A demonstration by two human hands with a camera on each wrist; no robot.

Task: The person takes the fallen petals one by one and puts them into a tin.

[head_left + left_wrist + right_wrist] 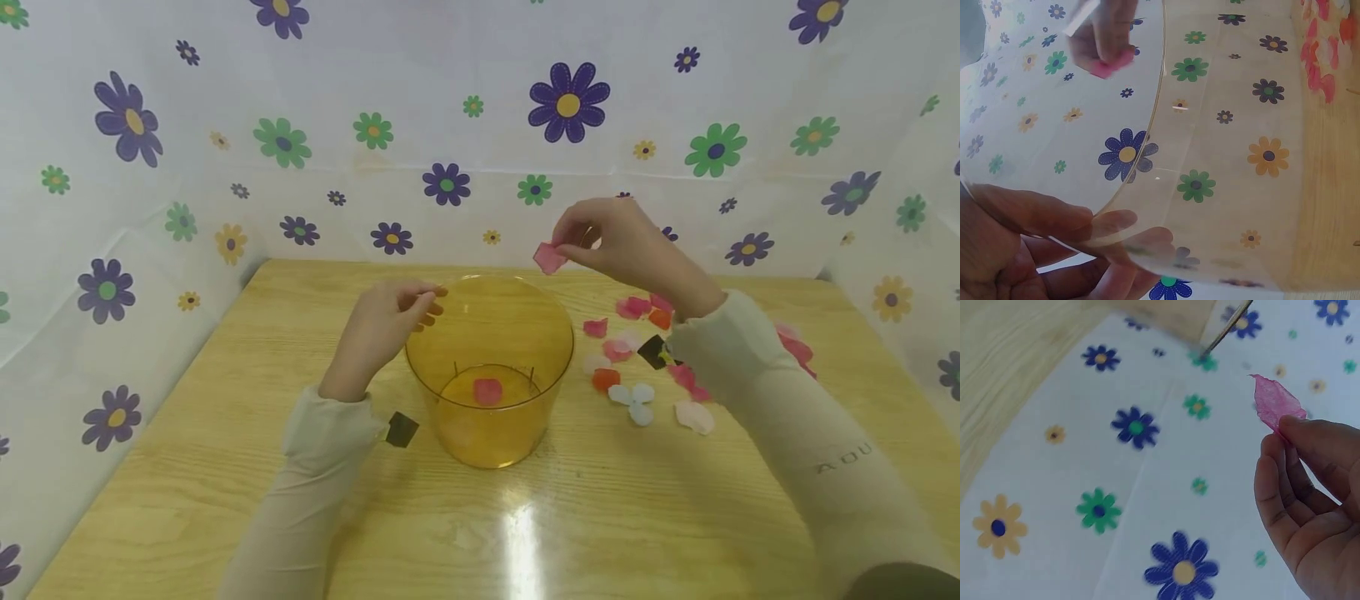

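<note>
A see-through yellow bucket (491,433) stands on the table, with one pink-red petal (487,392) lying at its bottom. My left hand (382,333) grips the bucket's left rim; the left wrist view shows its thumb and fingers about the clear wall. Above the bucket's right rear side, my right hand (618,246) pinches a pink petal (1275,403) between thumb and fingertips. That petal hangs higher than the rim, toward the back. Loose red, pink and pale petals (618,350) are scattered on the table right of the bucket, partly hidden by my right forearm.
A white three-lobed blossom (633,402) lies among the loose petals. The wooden table (225,433) ends at the back against a white flower-print cloth (465,92), which also hangs along both sides.
</note>
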